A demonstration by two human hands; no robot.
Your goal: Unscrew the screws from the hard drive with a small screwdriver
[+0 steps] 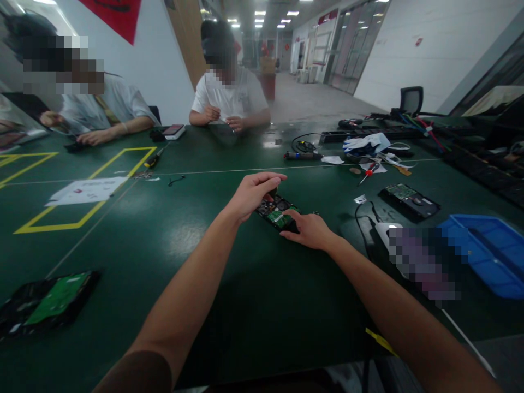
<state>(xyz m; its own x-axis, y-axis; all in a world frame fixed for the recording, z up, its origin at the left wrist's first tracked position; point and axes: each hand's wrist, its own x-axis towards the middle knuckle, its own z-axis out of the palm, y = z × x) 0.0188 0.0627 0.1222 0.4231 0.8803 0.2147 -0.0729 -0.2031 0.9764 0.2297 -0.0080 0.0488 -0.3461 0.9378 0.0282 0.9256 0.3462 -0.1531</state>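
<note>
A hard drive [272,213] with a green circuit board lies on the dark green table in front of me. My left hand [254,195] is over its far left end, with fingers bent down and drawn together. Something small and dark shows under those fingers, too hidden to name. At the near right end, my right hand [309,229] grips the drive, its index finger on the board and its thumb along the near edge.
A second hard drive [409,202], a phone [393,234] with a cable and a blue tray [491,245] are on the right. Another drive [57,300] lies at left. Farther off are a red screwdriver [369,172], a yellow screwdriver [153,159] and two people working.
</note>
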